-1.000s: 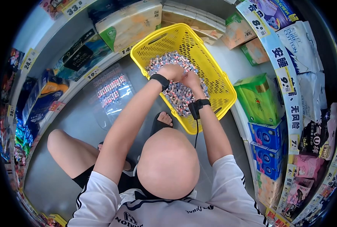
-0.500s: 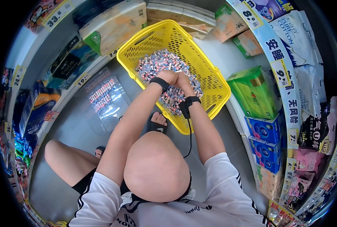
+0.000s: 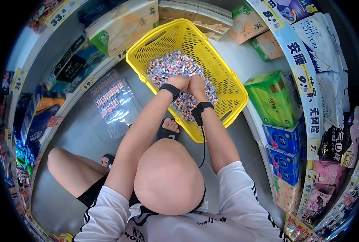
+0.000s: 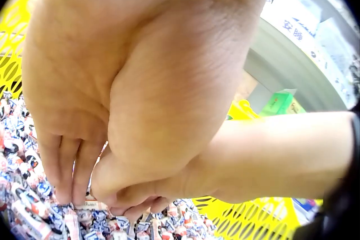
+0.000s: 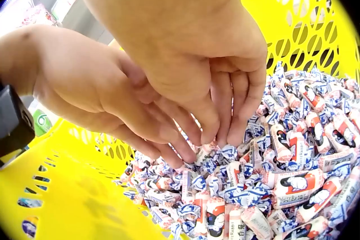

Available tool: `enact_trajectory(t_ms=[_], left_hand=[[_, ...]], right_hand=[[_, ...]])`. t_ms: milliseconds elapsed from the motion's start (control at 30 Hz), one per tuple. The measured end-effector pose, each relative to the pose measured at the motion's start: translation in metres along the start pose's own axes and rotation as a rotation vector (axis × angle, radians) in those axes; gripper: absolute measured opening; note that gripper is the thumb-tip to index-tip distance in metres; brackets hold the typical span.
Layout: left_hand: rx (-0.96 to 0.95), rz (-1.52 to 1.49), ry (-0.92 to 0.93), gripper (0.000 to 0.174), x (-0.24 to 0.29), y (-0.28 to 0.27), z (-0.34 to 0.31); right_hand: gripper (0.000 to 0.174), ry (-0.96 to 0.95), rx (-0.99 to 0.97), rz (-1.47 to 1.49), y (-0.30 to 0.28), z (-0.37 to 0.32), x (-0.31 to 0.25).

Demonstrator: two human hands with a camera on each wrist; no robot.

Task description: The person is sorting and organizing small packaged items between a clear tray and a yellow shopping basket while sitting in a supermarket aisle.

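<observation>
- Currently, the yellow basket (image 3: 228,82) stands on the floor (image 3: 74,133) between the shelves. The wrapped sweets (image 3: 169,64) lie in a heap in its bottom.
- The left hand (image 3: 179,82) and the right hand (image 3: 196,85) hang close together over the middle of the heap. Each wrist carries a black band (image 3: 170,89).
- Left wrist view: the left hand (image 4: 129,82) shows its palm. Its fingers (image 4: 62,178) point down, side by side and nearly straight, with the tips on the sweets (image 4: 28,212). The basket wall (image 4: 247,220) shows below the right forearm.
- Right wrist view: the right hand (image 5: 185,54) points its fingers (image 5: 242,110) down, slightly bent and held together, with the tips on the sweets (image 5: 281,184). The left hand (image 5: 95,93) lies against it from the side, its fingers reaching under the right palm. The basket wall (image 5: 73,195) rises just beside the heap.
- A sandalled foot (image 5: 257,149) is not in this view; in the head view the sandalled foot (image 3: 170,128) rests just beside the near rim.
- A clear bag (image 3: 115,101) lies on the floor left of the basket, and a green pack (image 3: 272,99) stands to its right.
- Difference from the earlier head views: both hands stay over the same part of the heap, still close together. The basket keeps its place against the shelf packs. Only the framing shifts slightly.
</observation>
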State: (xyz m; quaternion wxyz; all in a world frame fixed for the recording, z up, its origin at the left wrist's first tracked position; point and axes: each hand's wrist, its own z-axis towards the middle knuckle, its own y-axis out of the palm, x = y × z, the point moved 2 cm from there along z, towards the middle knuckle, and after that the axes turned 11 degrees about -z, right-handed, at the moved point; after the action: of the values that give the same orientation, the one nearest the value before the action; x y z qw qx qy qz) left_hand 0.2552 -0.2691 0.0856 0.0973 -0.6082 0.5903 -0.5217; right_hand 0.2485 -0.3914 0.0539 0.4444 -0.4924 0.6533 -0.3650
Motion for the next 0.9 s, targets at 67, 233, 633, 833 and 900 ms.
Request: enact_trajectory(t_ms=[67,233,633,833,900], left_hand=[[0.001,-0.025,-0.035,0.025,0.003,-0.002,-0.003],[-0.035,-0.109,-0.098,0.025,0.013,-0.016,-0.018],[0.569,-0.180,0.072,0.018,-0.005,-0.044,-0.083],[0.685,-0.231,0.084,0.015,-0.019,-0.047,-0.110],[0.701,-0.242,0.064,0.012,-0.017,-0.053,-0.124]], right_hand=[[0.019,0.048,0.037,0.028,-0.002,0.001,0.001],[0.009,0.041,0.078,0.161,-0.018,-0.001,-0.002],[0.006,-0.100,0.156,0.497,-0.066,-0.020,-0.033],[0.016,-0.229,0.175,0.465,-0.086,-0.039,-0.066],[0.017,-0.325,0.142,0.509,-0.090,-0.045,-0.078]])
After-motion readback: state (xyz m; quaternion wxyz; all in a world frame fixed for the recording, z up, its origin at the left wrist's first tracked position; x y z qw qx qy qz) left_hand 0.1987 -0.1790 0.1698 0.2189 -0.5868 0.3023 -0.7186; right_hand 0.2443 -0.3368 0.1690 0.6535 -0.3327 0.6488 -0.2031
